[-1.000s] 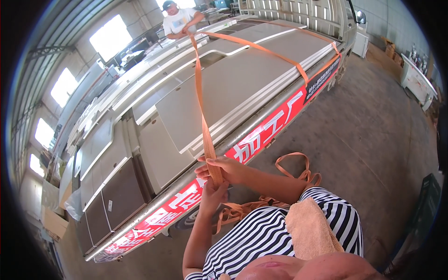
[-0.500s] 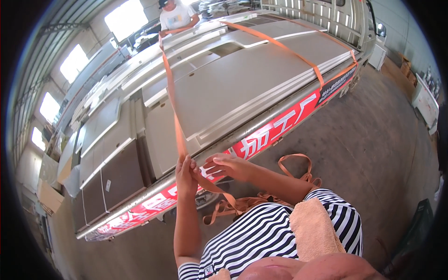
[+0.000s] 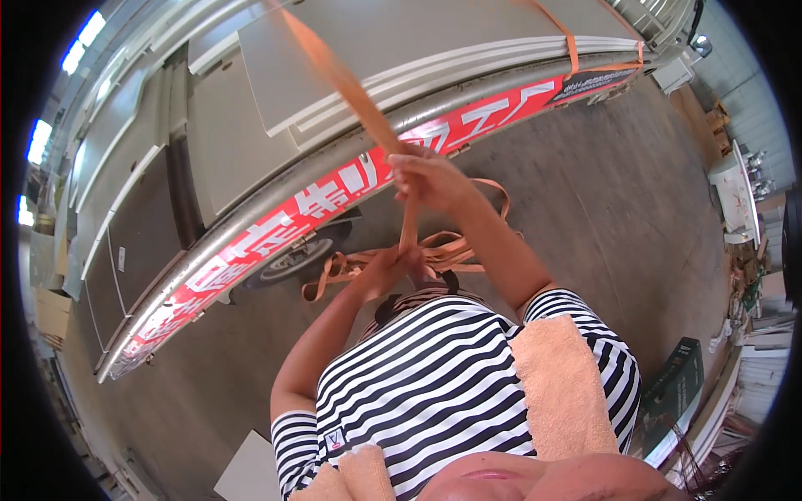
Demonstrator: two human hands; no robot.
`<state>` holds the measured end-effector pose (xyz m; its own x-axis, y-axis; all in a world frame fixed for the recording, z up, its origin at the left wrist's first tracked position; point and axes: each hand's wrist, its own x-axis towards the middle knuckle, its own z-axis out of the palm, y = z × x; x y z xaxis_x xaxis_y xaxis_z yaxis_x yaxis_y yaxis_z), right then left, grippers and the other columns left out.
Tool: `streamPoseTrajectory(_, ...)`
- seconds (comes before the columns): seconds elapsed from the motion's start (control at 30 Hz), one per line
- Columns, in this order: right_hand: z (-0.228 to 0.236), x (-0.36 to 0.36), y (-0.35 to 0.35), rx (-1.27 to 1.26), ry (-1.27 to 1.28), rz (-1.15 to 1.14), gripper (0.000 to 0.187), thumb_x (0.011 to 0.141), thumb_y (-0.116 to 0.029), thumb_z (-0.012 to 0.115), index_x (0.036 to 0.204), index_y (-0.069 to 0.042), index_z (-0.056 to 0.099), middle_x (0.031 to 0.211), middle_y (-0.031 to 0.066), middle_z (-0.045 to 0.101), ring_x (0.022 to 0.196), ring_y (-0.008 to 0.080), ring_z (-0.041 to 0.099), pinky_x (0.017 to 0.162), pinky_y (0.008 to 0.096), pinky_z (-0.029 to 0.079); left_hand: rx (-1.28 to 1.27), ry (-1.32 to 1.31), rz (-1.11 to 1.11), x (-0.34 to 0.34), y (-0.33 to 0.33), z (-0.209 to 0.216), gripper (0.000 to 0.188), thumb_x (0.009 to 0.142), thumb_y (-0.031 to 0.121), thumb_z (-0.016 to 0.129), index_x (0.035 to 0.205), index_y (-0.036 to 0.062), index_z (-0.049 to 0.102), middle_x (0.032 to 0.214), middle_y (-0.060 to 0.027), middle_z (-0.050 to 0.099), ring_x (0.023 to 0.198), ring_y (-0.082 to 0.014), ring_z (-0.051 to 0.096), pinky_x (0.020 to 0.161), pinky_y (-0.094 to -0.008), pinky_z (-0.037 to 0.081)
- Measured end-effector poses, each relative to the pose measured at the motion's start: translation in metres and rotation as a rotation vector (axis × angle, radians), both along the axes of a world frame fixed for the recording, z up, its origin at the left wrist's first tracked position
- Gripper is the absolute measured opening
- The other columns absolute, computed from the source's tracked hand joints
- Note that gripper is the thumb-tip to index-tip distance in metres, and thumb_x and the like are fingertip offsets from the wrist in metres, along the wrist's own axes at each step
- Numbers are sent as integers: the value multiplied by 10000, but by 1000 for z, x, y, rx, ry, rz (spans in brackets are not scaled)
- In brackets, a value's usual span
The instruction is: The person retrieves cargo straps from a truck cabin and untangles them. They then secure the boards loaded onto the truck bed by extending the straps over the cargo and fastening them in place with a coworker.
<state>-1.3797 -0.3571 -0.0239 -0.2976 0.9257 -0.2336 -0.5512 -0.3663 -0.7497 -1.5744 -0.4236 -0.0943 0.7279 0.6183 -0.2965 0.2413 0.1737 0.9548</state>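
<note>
An orange webbing strap (image 3: 355,96) comes down taut over grey board panels (image 3: 401,37) on a truck bed and past its metal side rail (image 3: 251,209). Just outside the rail, my right hand (image 3: 436,179) is closed around this strap. Lower, in front of my body, my left hand (image 3: 386,271) is closed on the same strap where it runs down from the right hand. Its fingertips are partly hidden. Loose loops of the strap (image 3: 458,249) hang or lie below and behind my hands.
A red lettered banner (image 3: 342,179) covers the truck's side, above a wheel (image 3: 296,259). A second orange strap (image 3: 571,54) crosses the load farther right. At right are a dark green box (image 3: 678,380) and a white table (image 3: 735,196). A pale board (image 3: 249,468) lies lower left.
My view has tipped downward. My right hand, open beside the strap before, now grips it. My left hand has drawn the strap down toward my waist. The person across the truck is out of view.
</note>
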Motion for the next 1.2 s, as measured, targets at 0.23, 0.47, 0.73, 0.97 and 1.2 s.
streamPoseTrajectory(0.23, -31, 26, 12, 193, -472, -50, 225, 923, -248, 624, 1012, -48, 573, 664, 4, 562, 535, 99, 555, 546, 257, 505, -172, 89, 54, -17, 33, -74, 612, 948, 565, 460, 1298, 64, 490, 1166, -65, 548, 1122, -152, 481, 935, -292, 406)
streamPoseTrajectory(0.47, -69, 2, 16, 268, -590, 68, 281, 980, -290, 508, 1026, -24, 584, 773, 32, 623, 698, 119, 594, 656, 277, 476, -88, -145, -10, -1, 69, -62, 762, 947, 577, 423, 1476, 59, 242, 1422, -116, 407, 1332, -221, 375, 1103, -382, 300)
streamPoseTrajectory(0.73, -107, -20, -7, 502, -882, 12, 229, 945, -153, 551, 1130, -23, 586, 943, 81, 658, 827, 172, 630, 755, 308, 480, 17, -409, 218, 14, 77, -14, 329, 986, 272, 530, 1218, 41, 509, 1087, -26, 576, 1024, -142, 538, 943, -321, 410)
streamPoseTrajectory(0.97, -101, -34, -19, 563, -957, -49, 251, 925, -126, 587, 1150, -15, 577, 959, 160, 665, 865, 251, 666, 730, 338, 493, -144, -356, 470, 12, 73, -3, 239, 971, 151, 543, 1155, -1, 531, 1078, -79, 621, 940, -147, 615, 798, -292, 512)
streamPoseTrajectory(1.2, -97, -34, -18, 500, -905, -73, 225, 935, -174, 555, 1091, -16, 594, 954, 196, 659, 907, 369, 642, 754, 385, 499, -151, -540, 492, 15, 77, 0, 281, 993, 216, 505, 1211, 48, 447, 1053, -100, 614, 890, -165, 630, 759, -301, 525)
